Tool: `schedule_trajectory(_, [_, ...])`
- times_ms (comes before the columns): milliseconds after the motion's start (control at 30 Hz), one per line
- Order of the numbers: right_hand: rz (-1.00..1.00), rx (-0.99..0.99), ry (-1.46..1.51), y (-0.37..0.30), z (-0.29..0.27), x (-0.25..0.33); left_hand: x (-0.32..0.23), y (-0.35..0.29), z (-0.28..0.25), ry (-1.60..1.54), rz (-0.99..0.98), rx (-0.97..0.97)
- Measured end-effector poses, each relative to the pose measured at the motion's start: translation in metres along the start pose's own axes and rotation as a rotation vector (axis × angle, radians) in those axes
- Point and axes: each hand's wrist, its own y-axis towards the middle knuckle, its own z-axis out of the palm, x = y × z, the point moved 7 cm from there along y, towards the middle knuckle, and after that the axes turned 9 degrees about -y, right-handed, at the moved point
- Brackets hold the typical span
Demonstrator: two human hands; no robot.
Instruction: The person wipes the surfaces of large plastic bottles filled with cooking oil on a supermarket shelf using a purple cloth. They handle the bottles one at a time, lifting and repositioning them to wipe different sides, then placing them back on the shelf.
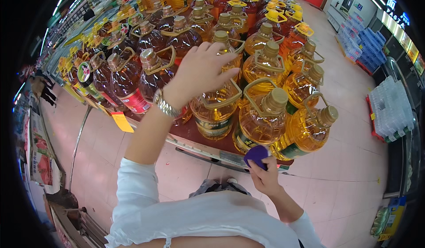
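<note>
My left hand point(201, 73) reaches over the front of an oil display, fingers apart and partly stretched out. It hides the cap of a golden oil bottle point(214, 113) beneath it; whether it touches the bottle is unclear. Low at the display's right corner, my right hand point(264, 177) is closed on a dark purple cloth-like pad point(256, 156). Just above that pad stands another handled oil bottle point(261, 124) with a gold cap. To its right, one more oil bottle point(310, 130) leans outward in view.
Rows of darker oil bottles point(126, 77) fill the stand behind and left. An orange price tag point(122, 122) hangs from the stand's front edge point(199, 148). Wrapped water packs point(389, 108) sit at the right. Far left, a person point(42, 87) is in the aisle.
</note>
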Motion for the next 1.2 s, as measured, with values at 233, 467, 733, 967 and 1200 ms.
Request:
schedule_trajectory(233, [0.064,-0.459,0.002,0.111,-0.013,0.029,0.012,-0.039,0.007,-0.133,0.006,0.131])
schedule_trajectory(467, [-0.109,-0.344,-0.097,0.168,0.003,0.072,0.024,-0.098,-0.011,-0.601,-0.266,-0.092])
schedule_trajectory(733, [-0.201,0.127,0.060,0.186,0.044,0.086,0.044,-0.109,-0.010,-0.741,-0.068,-0.015])
schedule_trajectory(967, [0.499,-0.700,0.104,0.088,0.056,0.049,0.043,-0.152,-0.042,-0.515,0.256,-0.120])
schedule_trajectory(1200, [0.895,-0.041,0.314,0.094,0.148,-0.020,0.049,-0.200,-0.052,-0.581,0.377,-0.186])
